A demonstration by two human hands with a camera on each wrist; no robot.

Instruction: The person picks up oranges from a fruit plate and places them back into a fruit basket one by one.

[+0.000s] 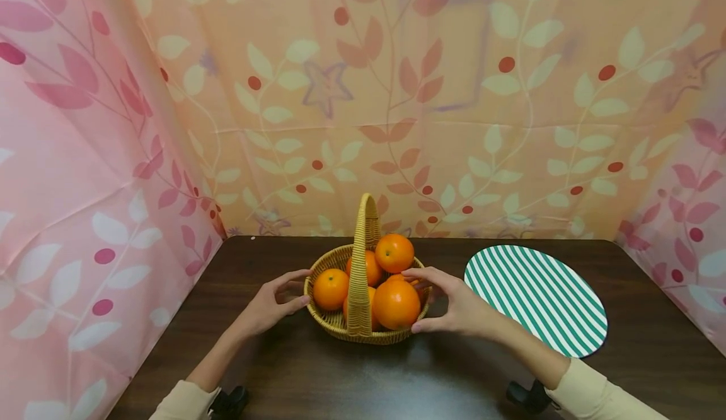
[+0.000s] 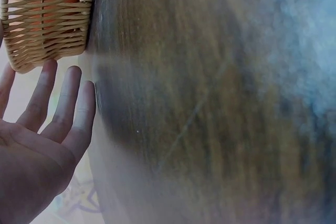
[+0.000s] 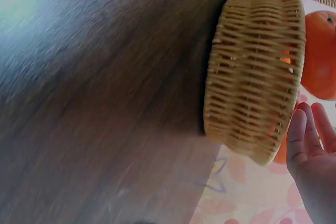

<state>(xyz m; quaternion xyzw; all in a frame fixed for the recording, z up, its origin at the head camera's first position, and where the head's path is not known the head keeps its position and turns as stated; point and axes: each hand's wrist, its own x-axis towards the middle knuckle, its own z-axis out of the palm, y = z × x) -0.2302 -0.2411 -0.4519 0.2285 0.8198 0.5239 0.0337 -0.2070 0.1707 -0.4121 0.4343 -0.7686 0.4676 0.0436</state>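
Observation:
A yellow wicker basket (image 1: 374, 339) with a tall arched handle stands on the table, holding several oranges (image 1: 397, 304). One orange (image 1: 394, 253) sits on top of the others at the back right, above the rim. My left hand (image 1: 272, 303) is at the basket's left side, fingers extended, fingertips right at the rim. On the opposite side, my right hand (image 1: 456, 306) has its thumb near the front right of the rim and its fingers reaching over the edge beside the oranges. In the right wrist view its fingers (image 3: 311, 135) look straight, close along the wicker wall (image 3: 254, 72).
An oval placemat (image 1: 539, 300) with green and white stripes lies to the right, partly behind my right forearm. The dark wooden table (image 1: 363, 388) ends at a leaf-patterned curtain (image 1: 442, 92) behind, with pink cloth (image 1: 85, 186) along the left side.

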